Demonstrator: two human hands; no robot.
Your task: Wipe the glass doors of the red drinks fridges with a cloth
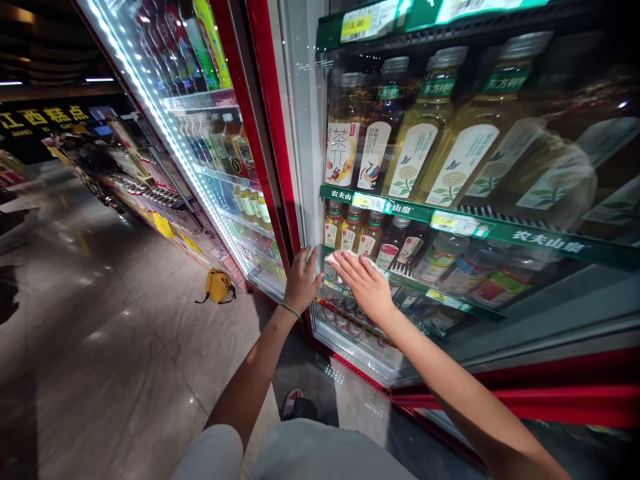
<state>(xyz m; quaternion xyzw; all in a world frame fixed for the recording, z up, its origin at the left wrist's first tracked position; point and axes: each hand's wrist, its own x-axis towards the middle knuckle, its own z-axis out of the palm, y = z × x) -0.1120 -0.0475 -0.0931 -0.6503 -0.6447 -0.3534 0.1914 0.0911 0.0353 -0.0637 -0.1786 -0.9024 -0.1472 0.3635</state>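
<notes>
Both hands work low on the glass door (400, 220) of the drinks fridge: the right hand (364, 283) presses a white cloth (345, 256) flat under spread fingers, the left hand (301, 280) braces open-fingered on the frame, where an uneven push could slip the cloth off.

A shop: glass-fronted drinks fridges (450, 200) stocked with bottles (415, 147), price tags (356, 25) on shelves.

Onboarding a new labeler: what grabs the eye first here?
Both hands on the glass door of a red drinks cooler: right hand flat over a white cloth, left hand at the door's edge. Tea bottles fill the shelves behind; a yellow bag lies on the floor.
</notes>
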